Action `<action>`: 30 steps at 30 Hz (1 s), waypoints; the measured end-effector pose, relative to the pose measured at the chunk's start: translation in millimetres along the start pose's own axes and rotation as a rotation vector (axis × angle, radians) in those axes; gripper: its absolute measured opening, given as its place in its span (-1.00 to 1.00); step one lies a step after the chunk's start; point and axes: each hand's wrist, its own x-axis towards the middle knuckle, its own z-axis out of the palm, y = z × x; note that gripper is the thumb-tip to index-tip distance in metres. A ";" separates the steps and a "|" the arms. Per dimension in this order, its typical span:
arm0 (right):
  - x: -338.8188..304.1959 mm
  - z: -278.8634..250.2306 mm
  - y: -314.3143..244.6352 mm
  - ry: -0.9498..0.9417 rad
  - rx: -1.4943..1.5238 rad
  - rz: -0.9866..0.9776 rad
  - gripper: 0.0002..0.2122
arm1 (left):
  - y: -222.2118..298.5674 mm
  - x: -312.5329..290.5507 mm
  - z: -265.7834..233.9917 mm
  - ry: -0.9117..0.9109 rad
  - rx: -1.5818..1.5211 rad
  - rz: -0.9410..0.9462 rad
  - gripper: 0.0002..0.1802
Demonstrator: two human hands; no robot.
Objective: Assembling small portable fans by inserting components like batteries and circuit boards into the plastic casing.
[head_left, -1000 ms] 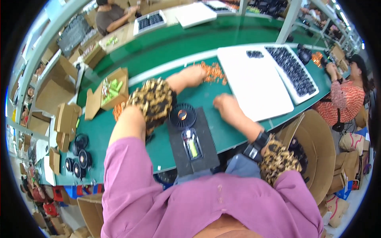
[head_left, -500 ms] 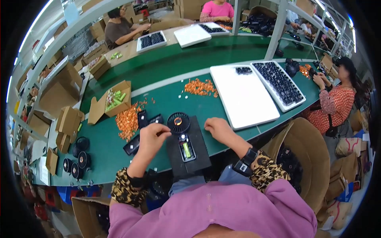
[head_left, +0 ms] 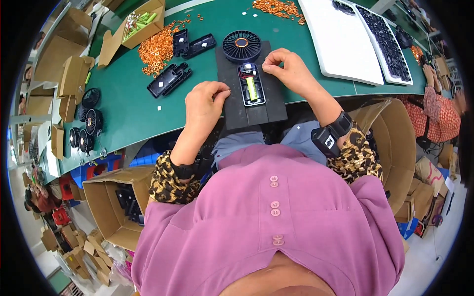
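A small black handheld fan [head_left: 241, 47] lies face up on a dark board [head_left: 273, 106] at the table's front edge. Its handle is uncovered, showing a green battery cell [head_left: 252, 89], thin red wire and a small white part inside the housing [head_left: 261, 100]. To the left of the handle, my left hand [head_left: 203, 106] hovers with thumb and forefinger drawn together. My right hand [head_left: 294, 74] is at the handle's upper right, its fingers pinched too. Neither hand touches the fan, and anything between the fingertips is too small to make out.
Black plastic covers [head_left: 169, 80] and orange ring-like pieces [head_left: 155, 52] lie to the left, near a carton of green cells [head_left: 143, 18]. Assembled fans [head_left: 93, 121] stand far left. White foam trays [head_left: 340, 49] lie right. Cardboard boxes [head_left: 111, 207] flank me; a co-worker's sleeve [head_left: 430, 104] shows right.
The view has tilted down, so the table sits higher in the picture. My left hand has drawn back toward me from the fan head; my right hand has come closer to the fan.
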 end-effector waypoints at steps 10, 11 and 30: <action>1.7 9.0 1.0 0.005 -0.131 -0.017 -0.86 | 4.9 -2.6 -0.3 0.004 0.084 0.062 -0.92; 1.8 9.0 0.0 0.003 -0.132 -0.017 -0.86 | 4.9 -2.2 -0.4 -0.003 0.088 0.066 -0.92; 4.3 13.2 4.0 0.051 -0.170 -0.016 -0.89 | 9.1 2.3 -1.4 -0.051 0.054 0.044 -0.93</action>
